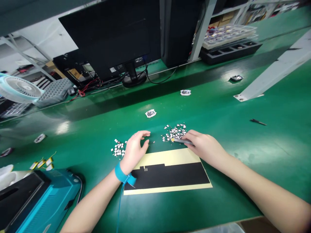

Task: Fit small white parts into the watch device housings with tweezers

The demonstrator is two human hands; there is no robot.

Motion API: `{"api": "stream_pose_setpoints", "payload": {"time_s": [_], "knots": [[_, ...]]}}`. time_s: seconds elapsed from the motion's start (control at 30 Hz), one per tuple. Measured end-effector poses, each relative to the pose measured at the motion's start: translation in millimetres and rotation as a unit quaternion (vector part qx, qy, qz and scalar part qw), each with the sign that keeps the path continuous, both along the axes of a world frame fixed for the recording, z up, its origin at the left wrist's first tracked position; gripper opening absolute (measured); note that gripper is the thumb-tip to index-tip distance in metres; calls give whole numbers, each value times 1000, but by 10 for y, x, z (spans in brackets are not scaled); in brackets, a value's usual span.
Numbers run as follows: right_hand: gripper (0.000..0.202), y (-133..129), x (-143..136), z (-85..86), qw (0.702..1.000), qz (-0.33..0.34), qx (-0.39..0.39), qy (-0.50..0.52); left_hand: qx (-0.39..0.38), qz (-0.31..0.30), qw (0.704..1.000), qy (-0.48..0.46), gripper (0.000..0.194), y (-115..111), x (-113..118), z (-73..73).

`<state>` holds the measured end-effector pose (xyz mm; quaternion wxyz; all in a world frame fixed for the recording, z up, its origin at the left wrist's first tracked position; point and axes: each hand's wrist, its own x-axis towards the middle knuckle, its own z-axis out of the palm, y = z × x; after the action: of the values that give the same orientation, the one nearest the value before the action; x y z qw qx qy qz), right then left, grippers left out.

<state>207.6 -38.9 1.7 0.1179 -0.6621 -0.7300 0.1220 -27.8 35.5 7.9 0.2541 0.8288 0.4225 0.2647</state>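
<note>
My right hand is closed around grey tweezers. Their tips point left, at the lower edge of a pile of small white parts; a yellowish spot shows at the tips. My left hand hovers over the upper left corner of a sheet, thumb and fingers apart, with nothing seen between them. It wears a teal wrist strap with a cord. A second pile of small white parts lies just left of this hand. The pale yellow sheet carries black adhesive-looking pieces.
Small white-framed devices lie farther back on the green mat. A teal machine stands at the lower left, yellow-edged parts behind it. A pen lies at right near a metal post. A monitor stands behind.
</note>
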Motion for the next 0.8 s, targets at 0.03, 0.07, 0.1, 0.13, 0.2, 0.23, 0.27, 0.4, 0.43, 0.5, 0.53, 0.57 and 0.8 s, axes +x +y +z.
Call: {"api": "stream_pose_setpoints", "payload": {"time_s": [0.03,0.07,0.1,0.13,0.2,0.23,0.27,0.4,0.43,0.5,0.53,0.57,0.8], "knots": [[17,3,16,4,1000,-12,7,-11,-1,-9,1000,17,25,38,-16,26],[16,8,29,10,1000,-21,12,-17,-3,-16,999,32,23,67,-27,45],[15,13,37,18,999,-24,14,-17,-6,-21,999,46,21,89,-35,58],[13,16,36,26,1000,-22,14,-12,-10,-24,998,60,20,107,-42,68],[10,7,2,37,1000,-1,3,9,-12,-36,995,93,19,139,-65,88],[10,-8,-31,39,1000,17,-6,21,-9,-44,993,112,19,159,-83,106],[11,-31,-76,38,999,35,-15,31,-6,-50,991,127,18,181,-103,129],[19,-167,-296,13,992,109,-39,50,-15,-48,990,130,14,244,-150,228],[21,-198,-347,4,990,125,-42,53,-17,-45,991,124,12,238,-137,229],[24,-239,-430,-13,987,147,-45,55,-11,-39,990,134,13,196,-79,176],[25,-248,-462,-22,986,152,-43,55,-2,-38,988,150,17,167,-40,124],[26,-250,-489,-32,986,154,-40,53,12,-40,984,171,21,137,-1,61],[30,-245,-613,-103,983,183,-7,7,128,-102,965,207,17,66,72,-223]]}}
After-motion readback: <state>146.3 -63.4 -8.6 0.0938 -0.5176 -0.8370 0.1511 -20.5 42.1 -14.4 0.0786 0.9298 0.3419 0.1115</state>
